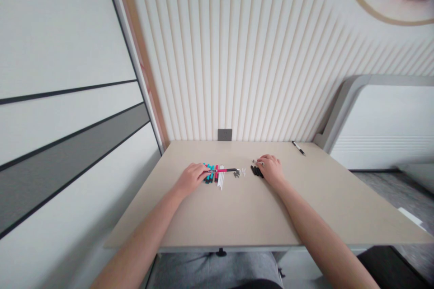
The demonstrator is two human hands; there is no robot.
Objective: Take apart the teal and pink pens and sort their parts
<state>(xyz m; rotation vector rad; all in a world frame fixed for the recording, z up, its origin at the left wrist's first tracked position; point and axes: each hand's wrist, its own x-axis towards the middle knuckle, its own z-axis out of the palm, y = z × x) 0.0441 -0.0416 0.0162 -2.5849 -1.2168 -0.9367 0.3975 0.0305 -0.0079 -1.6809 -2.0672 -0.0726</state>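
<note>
In my left hand [193,177] is a red-and-black pen [228,170], pinched near one end and pointing right, its pale tip toward the middle of the table. Beneath and beside it lie several turquoise, red and black pen barrels [210,176] and a bundle of thin white refills [221,178]. Small grey parts [236,174] and small white parts [243,172] are heaped between my hands. My right hand [270,167] rests low over the table with curled fingers; what they hold is too small to name. Several black pieces [257,171] lie by its fingers.
An assembled white-and-black pen [299,148] lies at the back right of the table [217,221]. Behind stands a ribbed wall with a dark socket [224,134]. A white cabinet [68,167] flanks the left side, and a bed headboard [383,122] is to the right.
</note>
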